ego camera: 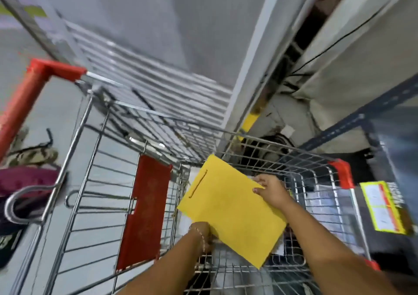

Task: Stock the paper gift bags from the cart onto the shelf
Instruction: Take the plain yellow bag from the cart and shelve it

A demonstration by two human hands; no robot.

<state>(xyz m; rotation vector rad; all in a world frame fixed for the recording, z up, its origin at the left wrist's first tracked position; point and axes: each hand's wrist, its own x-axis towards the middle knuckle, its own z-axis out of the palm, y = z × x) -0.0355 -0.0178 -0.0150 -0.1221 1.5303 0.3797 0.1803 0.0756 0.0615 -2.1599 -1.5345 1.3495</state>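
Note:
A flat yellow paper gift bag (228,208) with a thin handle on its face is held tilted over the basket of the wire shopping cart (95,181). My left hand (202,236) grips its lower left edge from below. My right hand (270,191) presses fingers on its upper right edge. Pale items lie under the bag in the basket, too blurred to name. The shelf frame (339,125), a dark blue slotted beam, runs along the right side.
The cart has a red handle (24,95) at the left and a folded red seat flap (144,211). A yellow price label (382,206) hangs on the right shelf edge. A white pillar (255,52) and slatted panel stand ahead. Bags lie on the floor at far left.

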